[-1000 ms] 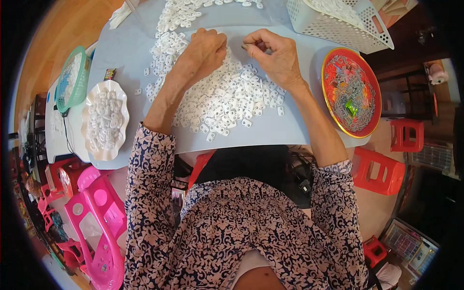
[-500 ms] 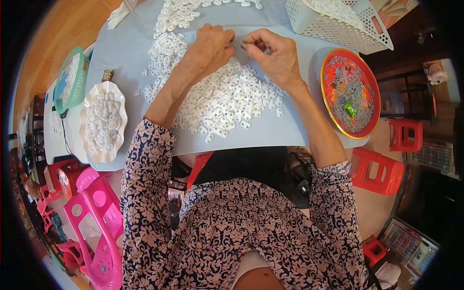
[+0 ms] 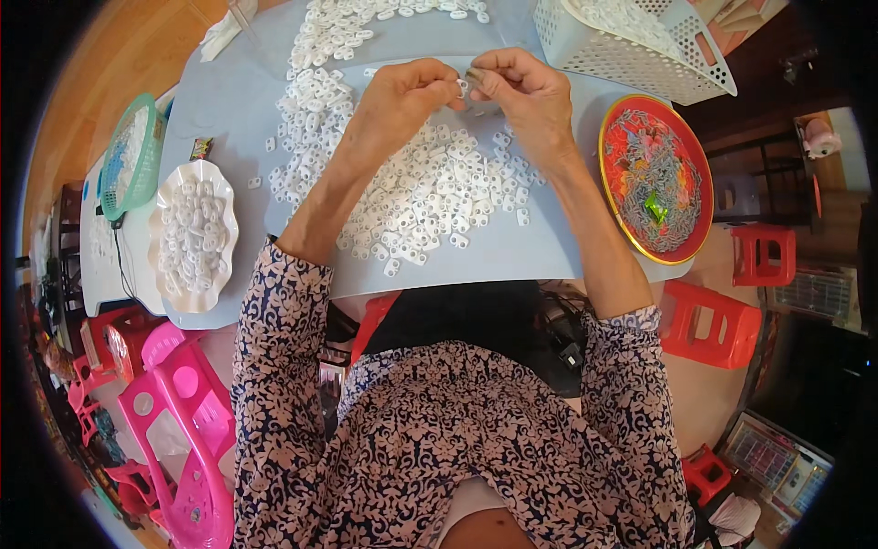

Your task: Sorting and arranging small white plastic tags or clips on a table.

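Observation:
Above the far part of the table my left hand [image 3: 402,99] pinches a small white plastic piece with holes [image 3: 463,87]. My right hand [image 3: 528,90] is closed in a pinch right beside it, fingertips almost meeting the left ones. Something small and dark shows at the right fingertips, too small to make out. Beneath and in front of both hands spreads a loose heap of the same white pieces [image 3: 430,197]. Another pile of them [image 3: 315,96] runs along the left toward the far edge.
To the right stands a red, gold-rimmed tray [image 3: 702,218] of small grey screw-like parts with a green packet [image 3: 656,209]. A scalloped white dish [image 3: 229,188] of white pieces sits left, near a green basket [image 3: 146,178]. A perforated white basket [image 3: 631,69] stands far right. Red stools [image 3: 712,325] flank the table.
My left hand has turned and come right toward the right hand, and a white piece now shows at its fingertips. My right hand has shifted slightly, staying pinched.

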A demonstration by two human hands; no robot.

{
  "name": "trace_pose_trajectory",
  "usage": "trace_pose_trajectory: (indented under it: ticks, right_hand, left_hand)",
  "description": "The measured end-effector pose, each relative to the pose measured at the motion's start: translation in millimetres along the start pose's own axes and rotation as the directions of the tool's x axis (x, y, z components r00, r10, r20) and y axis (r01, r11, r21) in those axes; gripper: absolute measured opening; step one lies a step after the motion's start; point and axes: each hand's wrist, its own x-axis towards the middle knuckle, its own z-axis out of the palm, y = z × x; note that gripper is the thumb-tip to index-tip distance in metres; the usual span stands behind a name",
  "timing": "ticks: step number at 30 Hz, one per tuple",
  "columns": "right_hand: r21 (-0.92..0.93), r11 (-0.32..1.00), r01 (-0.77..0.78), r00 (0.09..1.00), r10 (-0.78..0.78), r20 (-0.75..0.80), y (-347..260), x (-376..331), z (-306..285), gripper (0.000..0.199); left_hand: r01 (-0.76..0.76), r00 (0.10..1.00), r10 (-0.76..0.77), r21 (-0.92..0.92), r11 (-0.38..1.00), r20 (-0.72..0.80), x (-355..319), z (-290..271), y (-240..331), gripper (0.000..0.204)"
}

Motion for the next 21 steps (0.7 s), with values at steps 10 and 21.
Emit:
trace_pose_trajectory:
  ticks: [10,21]
  right_hand:
    - [-0.039,0.998,0.045,0.999,-0.046,-0.014,-2.6,-0.8,0.5,0.014]
    - [-0.03,0.998,0.056,0.998,-0.057,-0.04,-2.1,-0.7,2.8,0.017]
  left_hand:
    - [0.113,0.989,-0.106,-0.059,0.992,0.106,-3.5,5.0,0.2,0.018]
    - [0.05,0.996,-0.066,-0.225,0.973,-0.065,-3.8,6.9,-2.4,0.017]
